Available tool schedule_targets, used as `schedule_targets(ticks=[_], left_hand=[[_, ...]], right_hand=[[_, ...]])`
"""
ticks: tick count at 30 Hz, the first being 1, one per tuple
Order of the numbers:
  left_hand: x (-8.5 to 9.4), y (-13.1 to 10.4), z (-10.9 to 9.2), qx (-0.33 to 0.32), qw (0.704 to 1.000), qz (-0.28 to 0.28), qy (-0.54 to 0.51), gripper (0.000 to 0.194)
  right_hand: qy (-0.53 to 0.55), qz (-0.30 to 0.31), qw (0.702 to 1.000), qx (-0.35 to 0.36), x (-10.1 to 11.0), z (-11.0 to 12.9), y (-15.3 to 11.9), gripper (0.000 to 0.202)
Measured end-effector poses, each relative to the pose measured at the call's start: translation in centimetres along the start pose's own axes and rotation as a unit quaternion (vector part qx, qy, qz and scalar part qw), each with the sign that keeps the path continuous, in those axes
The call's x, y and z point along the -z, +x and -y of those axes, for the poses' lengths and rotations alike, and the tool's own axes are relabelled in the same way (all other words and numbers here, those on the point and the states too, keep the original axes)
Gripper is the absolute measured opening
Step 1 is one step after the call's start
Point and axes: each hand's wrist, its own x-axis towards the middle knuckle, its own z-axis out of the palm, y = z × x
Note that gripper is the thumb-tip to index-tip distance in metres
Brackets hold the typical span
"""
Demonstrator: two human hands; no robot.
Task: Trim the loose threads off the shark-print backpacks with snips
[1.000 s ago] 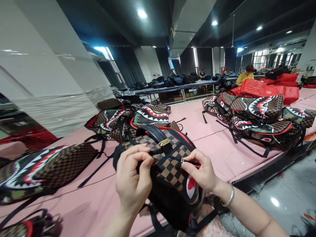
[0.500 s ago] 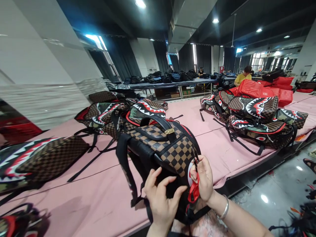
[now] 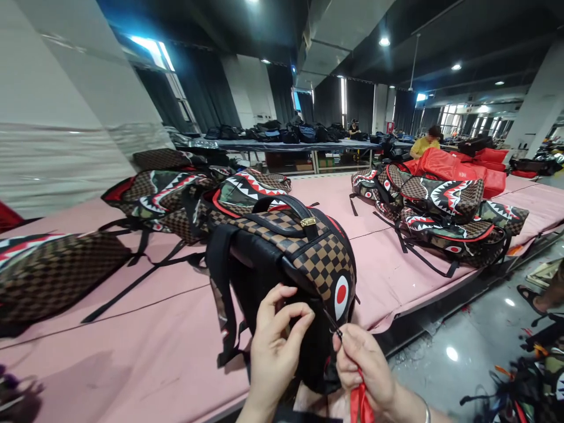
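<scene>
A brown-and-black checkered backpack (image 3: 324, 264) with black straps stands on the pink-covered table (image 3: 176, 352) before me. On its side is a white-and-red eye patch (image 3: 341, 298). My right hand (image 3: 368, 364) is closed around slim dark thread snips (image 3: 333, 323), whose tips point up and left toward the bag's edge. From that hand hangs a red ribbon (image 3: 361, 402). Close to the bag's black back panel, my left hand (image 3: 277, 341) has thumb and index finger pinched together; anything between them is too small to make out.
More shark-mouth backpacks (image 3: 167, 194) lie behind and to the left. Another pile of backpacks (image 3: 445, 217) sits on the right, near red bags (image 3: 458, 170). A person in yellow (image 3: 425, 144) is beyond. Bags and straps (image 3: 520, 370) lie on the floor at right.
My right hand has lowered with the thread snips, uncovering the eye patch. My left fingers, spread before, have come together in a pinch nearer the bag. The view has shifted slightly.
</scene>
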Motion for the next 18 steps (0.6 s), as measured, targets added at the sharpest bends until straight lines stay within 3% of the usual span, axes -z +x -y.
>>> schedule_targets(ticks=[4,8,18], left_hand=[[0.9,0.3,0.8,0.020,0.996,0.024,-0.084,0.012],[1.5,0.7,1.1,0.001,0.994,0.055,-0.094,0.014],[1.8,1.1,1.3,-0.046,0.994,0.070,-0.071,0.014]], right_hand=[[0.000,-0.029,0.999,-0.029,-0.6,-0.2,0.5,0.039],[-0.004,-0.057,0.998,-0.036,-1.0,-0.1,1.0,0.044],[-0.047,-0.082,0.995,0.029,-1.8,-0.4,1.0,0.044]])
